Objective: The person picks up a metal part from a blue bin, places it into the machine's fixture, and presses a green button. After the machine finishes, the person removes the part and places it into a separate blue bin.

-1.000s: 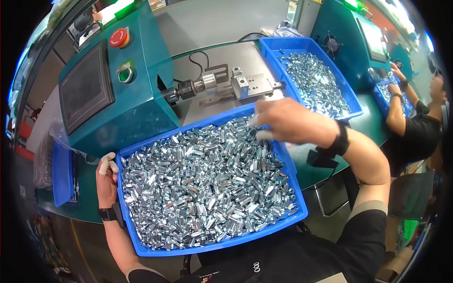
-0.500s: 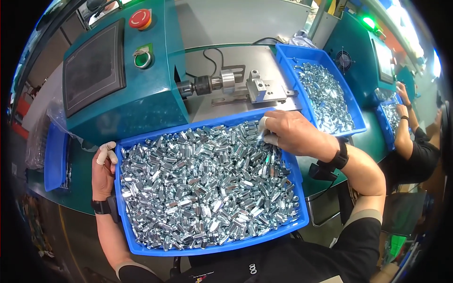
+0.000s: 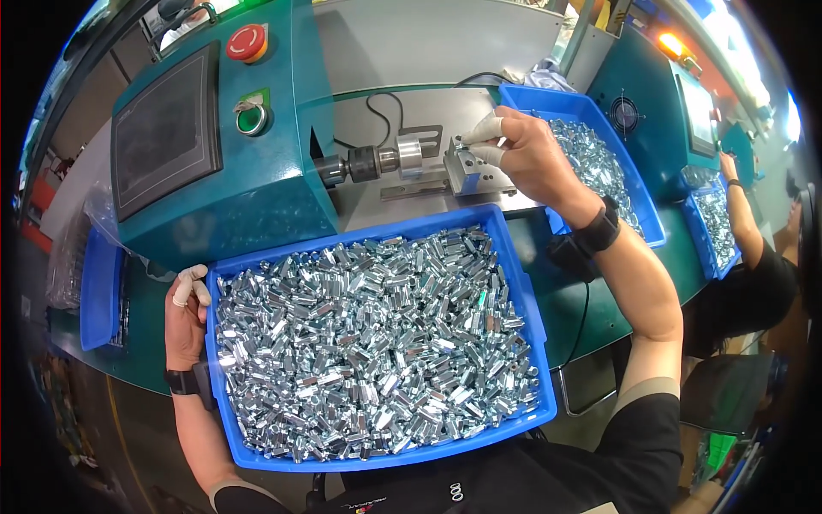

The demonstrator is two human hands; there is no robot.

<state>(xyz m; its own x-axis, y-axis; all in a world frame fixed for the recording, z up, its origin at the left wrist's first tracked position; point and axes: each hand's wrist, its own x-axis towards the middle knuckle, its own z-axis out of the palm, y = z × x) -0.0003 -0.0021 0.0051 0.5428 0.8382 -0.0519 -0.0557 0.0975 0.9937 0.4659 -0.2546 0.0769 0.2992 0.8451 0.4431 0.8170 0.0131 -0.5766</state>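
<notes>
My right hand [image 3: 535, 158] is over the metal fixture block [image 3: 467, 176]; its thumb and forefinger, in white finger cots, are pinched together at the block's top. What sits between the fingertips is too small and covered to make out. Left of the block, the machine's round metal spindle head [image 3: 409, 158] points towards it. Below lies a large blue tray [image 3: 529, 313] heaped with shiny hexagonal metal pieces [image 3: 377, 343]. My left hand [image 3: 184, 321], also in finger cots, is curled against the tray's left rim near the far corner.
A teal machine housing [image 3: 231, 206] with a dark screen [image 3: 167, 128] and red emergency button [image 3: 247, 43] stands far left. A second blue tray [image 3: 655, 227] of metal pieces is at the right. A co-worker's arm [image 3: 743, 210] reaches over another tray [image 3: 709, 244].
My right hand has left the tray of metal pieces and moved up to the fixture block. My left hand stays at the rim. A lamp at the back right turned from green to orange.
</notes>
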